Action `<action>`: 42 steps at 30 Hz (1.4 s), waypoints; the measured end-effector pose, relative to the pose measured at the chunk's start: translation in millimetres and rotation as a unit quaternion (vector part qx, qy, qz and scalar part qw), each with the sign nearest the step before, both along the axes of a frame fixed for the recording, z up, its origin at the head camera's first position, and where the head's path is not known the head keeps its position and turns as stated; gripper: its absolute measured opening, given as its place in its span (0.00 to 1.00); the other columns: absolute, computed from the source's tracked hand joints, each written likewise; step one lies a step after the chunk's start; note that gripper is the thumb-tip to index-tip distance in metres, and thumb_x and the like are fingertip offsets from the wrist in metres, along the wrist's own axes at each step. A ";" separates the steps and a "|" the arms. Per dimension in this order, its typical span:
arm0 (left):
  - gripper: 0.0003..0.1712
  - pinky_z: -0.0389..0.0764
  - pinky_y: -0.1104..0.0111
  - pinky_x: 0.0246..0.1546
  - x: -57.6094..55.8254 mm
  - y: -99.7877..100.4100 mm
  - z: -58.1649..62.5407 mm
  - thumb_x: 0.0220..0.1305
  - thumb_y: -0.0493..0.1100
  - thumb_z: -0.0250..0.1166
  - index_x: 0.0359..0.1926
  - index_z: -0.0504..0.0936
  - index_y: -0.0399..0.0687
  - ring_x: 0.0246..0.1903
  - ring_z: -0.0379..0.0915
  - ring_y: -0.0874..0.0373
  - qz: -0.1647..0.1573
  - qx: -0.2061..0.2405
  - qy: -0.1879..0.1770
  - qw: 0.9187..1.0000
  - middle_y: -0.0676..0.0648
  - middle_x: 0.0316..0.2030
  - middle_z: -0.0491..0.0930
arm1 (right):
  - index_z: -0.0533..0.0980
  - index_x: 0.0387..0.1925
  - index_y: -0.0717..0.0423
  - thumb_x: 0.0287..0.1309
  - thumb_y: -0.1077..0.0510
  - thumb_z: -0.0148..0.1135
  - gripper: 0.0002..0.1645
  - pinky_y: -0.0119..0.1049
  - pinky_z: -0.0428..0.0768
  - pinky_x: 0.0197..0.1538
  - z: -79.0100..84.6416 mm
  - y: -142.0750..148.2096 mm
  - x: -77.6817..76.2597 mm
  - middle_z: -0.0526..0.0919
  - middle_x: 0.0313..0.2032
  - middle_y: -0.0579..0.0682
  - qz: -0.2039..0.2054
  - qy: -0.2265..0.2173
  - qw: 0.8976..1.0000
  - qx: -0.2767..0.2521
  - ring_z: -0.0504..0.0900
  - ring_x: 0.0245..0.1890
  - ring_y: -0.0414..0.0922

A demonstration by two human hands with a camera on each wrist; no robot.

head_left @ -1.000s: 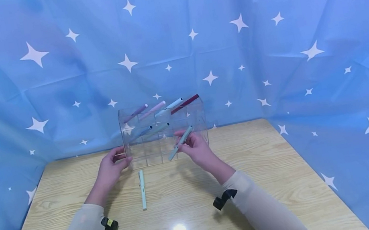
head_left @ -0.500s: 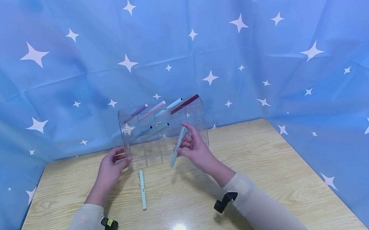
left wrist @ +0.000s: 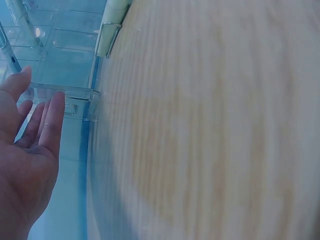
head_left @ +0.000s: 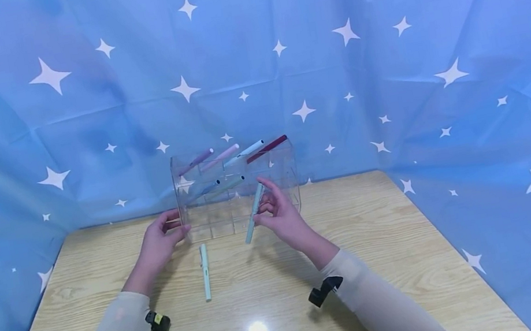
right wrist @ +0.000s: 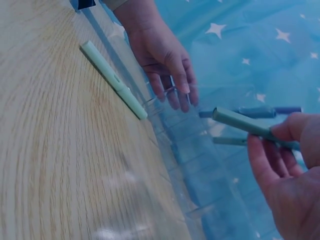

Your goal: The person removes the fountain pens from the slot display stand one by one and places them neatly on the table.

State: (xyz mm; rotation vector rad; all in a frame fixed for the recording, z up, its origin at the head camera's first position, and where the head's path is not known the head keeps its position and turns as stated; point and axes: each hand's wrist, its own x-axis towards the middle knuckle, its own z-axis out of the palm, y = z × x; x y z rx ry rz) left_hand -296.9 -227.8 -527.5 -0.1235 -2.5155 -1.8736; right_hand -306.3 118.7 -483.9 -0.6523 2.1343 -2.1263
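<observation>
In the head view a clear plastic pen organizer [head_left: 223, 228] with compartments stands at the table's back edge. My left hand [head_left: 159, 242] holds its left side, thumb at the front edge and fingers along the side wall. My right hand [head_left: 281, 215] pinches a pale green pen [head_left: 254, 214] in front of the organizer's right part. This pen is tilted, its upper end by the index finger. Another mint-green pen [head_left: 205, 272] lies on the table below the organizer. In the right wrist view the held pen [right wrist: 240, 121] sits between thumb and fingers.
Several pens lean in the organizer: purple [head_left: 196, 161], pink [head_left: 221, 157], light blue [head_left: 244, 152] and dark red [head_left: 267, 149] on top, blue [head_left: 207, 189] and green [head_left: 231, 183] below. A blue star-patterned curtain [head_left: 246, 51] hangs behind the wooden table [head_left: 359, 220].
My right hand has drawn the pale green pen slightly down and toward me, turning it more upright, with the index finger now extended along its upper end. The left hand stays put.
</observation>
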 end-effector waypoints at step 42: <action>0.33 0.88 0.71 0.53 -3.8 -1.9 -2.2 0.80 0.44 0.72 0.77 0.73 0.38 0.70 0.74 0.37 -0.001 0.007 0.007 1.000 0.32 0.68 0.78 | 0.61 0.82 0.58 0.61 0.75 0.74 0.52 0.37 0.91 0.48 -44.5 -63.2 26.9 0.79 0.48 0.55 0.101 -0.092 0.986 0.097 0.85 0.43 0.44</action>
